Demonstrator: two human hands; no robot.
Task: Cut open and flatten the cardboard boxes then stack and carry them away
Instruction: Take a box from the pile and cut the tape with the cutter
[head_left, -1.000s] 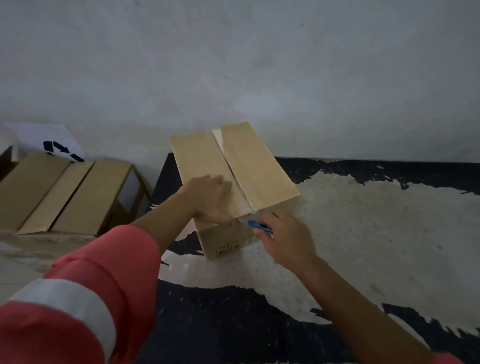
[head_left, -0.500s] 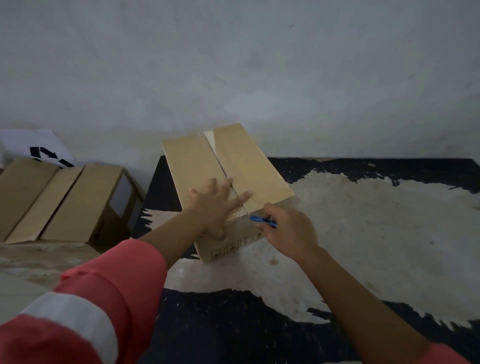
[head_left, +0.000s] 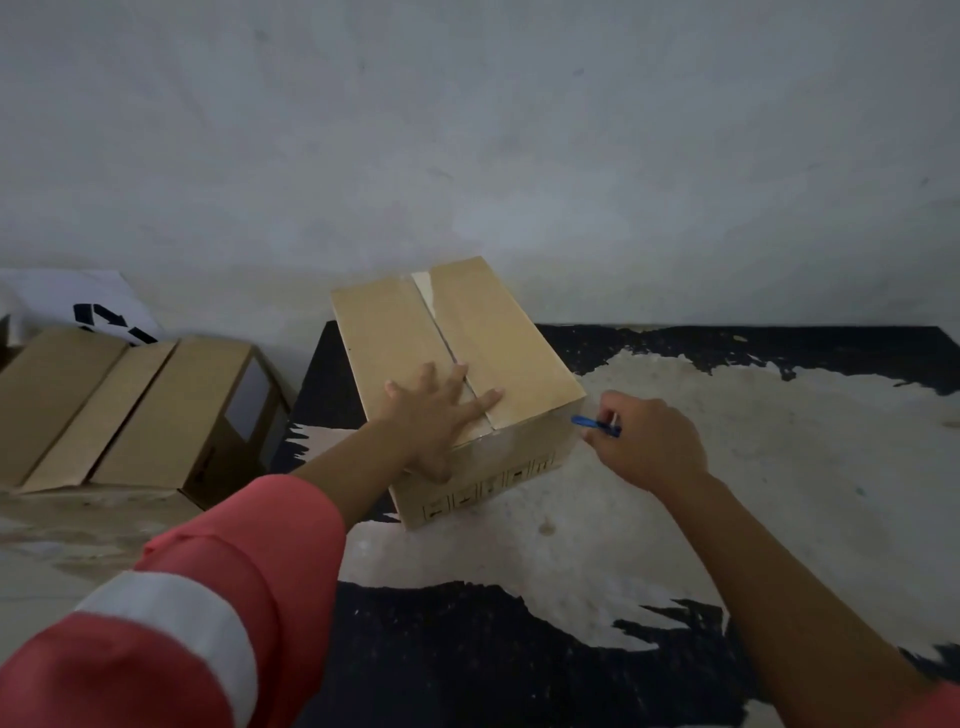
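Note:
A closed brown cardboard box stands on the worn black-and-pale floor, its top flaps meeting along a taped centre seam. My left hand lies flat on the near end of the top, fingers spread across the seam. My right hand is just right of the box's near right corner, closed around a small blue cutter whose tip points at that corner edge.
A second, longer cardboard box lies on its side at the left, a white sheet with black arrows behind it. A pale wall rises right behind both boxes. The floor to the right is worn and patchy.
My left hand has flattened and spread on the box top. My right hand with the cutter has drawn from the seam's near end to the box's right corner.

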